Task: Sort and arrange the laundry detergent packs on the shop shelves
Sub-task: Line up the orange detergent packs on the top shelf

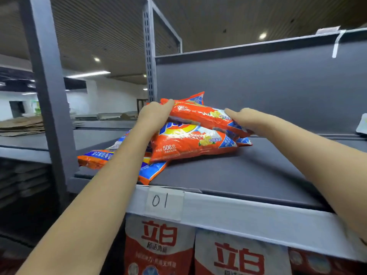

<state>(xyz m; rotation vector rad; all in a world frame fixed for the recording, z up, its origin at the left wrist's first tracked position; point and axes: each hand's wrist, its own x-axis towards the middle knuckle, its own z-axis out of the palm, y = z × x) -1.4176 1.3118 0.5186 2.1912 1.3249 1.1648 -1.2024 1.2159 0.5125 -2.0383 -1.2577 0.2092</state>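
While sorting is under way:
Hands: left hand (156, 114) and right hand (245, 121) are gripping the top orange detergent pack (200, 116).
Remaining: heap on the shelf (248, 171) is lying unaligned.

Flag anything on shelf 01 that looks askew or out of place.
The orange detergent packs lie in a loose, crisscrossed heap at the shelf's left end, not in a row. One pack juts over the front edge beside the 01 label, and another is skewed leftwards. Both hands, left and right, hold the top pack.
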